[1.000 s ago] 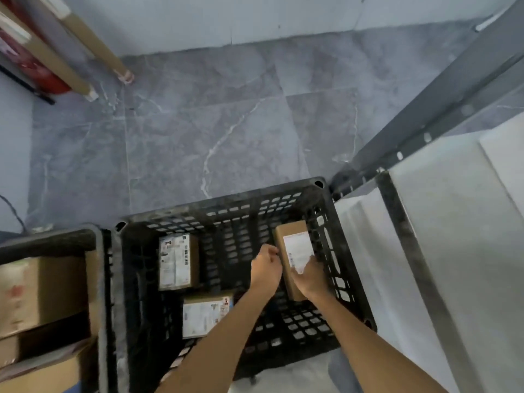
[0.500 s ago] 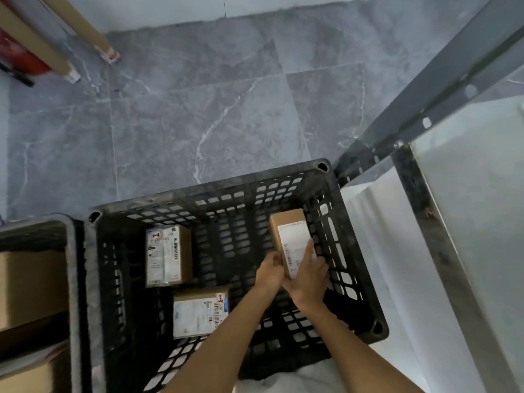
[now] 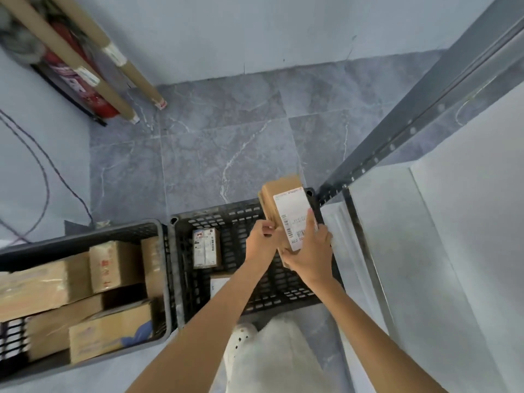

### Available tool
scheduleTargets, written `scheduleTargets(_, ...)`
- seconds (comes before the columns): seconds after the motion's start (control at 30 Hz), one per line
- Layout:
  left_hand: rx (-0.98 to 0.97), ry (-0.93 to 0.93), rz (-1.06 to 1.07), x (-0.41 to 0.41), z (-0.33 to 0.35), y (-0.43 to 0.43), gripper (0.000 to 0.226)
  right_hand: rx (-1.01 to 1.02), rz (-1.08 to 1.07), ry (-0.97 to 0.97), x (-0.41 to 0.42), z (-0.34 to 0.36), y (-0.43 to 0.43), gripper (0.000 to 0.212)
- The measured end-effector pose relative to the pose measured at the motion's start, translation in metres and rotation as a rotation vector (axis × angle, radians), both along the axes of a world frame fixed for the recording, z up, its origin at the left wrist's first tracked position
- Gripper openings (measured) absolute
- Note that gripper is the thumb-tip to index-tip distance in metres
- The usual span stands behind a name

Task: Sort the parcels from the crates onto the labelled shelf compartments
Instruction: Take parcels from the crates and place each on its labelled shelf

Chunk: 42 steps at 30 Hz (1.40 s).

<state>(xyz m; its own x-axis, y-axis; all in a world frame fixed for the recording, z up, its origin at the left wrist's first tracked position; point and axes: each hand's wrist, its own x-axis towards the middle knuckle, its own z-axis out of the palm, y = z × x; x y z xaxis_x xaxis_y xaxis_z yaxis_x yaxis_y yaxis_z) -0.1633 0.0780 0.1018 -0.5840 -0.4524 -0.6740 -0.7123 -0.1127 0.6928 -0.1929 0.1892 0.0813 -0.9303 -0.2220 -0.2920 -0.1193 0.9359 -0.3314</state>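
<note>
The right hand (image 3: 309,256) is wrapped round the near end of the parcel (image 3: 279,194), with one finger lying across its white label (image 3: 292,211). The left hand (image 3: 261,242) pinches the left edge of the same parcel. It hangs tilted in the air above the far right corner of the black crate (image 3: 215,214), label turned up.

To do this step well, I think the label should be read first, so the finger on it should slide aside. Both hands should then carry the parcel clear of the grey shelf upright (image 3: 397,137), which stands just beside that corner. Which compartment fits I cannot tell, as no shelf label is visible. A small parcel (image 3: 206,248) lies on the crate bottom near the far left corner.

Half a second ago the parcel lay on the crate bottom by the right wall, under both hands. Now it is lifted above the rim.
</note>
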Motion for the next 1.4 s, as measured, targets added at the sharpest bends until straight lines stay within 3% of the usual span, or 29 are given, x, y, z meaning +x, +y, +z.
scheduleTargets(0.4,-0.111,0.263,0.079,-0.021,0.339,-0.075,0.026,-0.155,0.100,0.219,-0.022,0.344,-0.075,0.108)
scheduleTargets(0.67,-0.067,0.449,0.007,-0.023,0.497,-0.112,0.029,-0.209,0.118,0.342,-0.019,0.518,-0.097,0.109)
scheduleTargets(0.9,0.220,0.523,-0.180,-0.005,0.585,-0.112,0.070,-0.216,0.031,0.486,0.020,0.617,-0.077,0.106)
scheduleTargets(1.13,0.478,0.696,-0.295,0.029,0.635,-0.064,0.093,-0.241,-0.072,0.748,0.089,0.677,-0.019,0.105)
scheduleTargets(1.27,0.640,0.743,-0.351,0.045,0.657,-0.019,0.099,-0.541,-0.326,0.739,0.134,0.690,0.025,0.116)
scheduleTargets(1.4,0.720,0.765,-0.456,0.070,0.674,0.038,0.091,-0.774,-0.442,0.667,0.184,0.700,0.068,0.128)
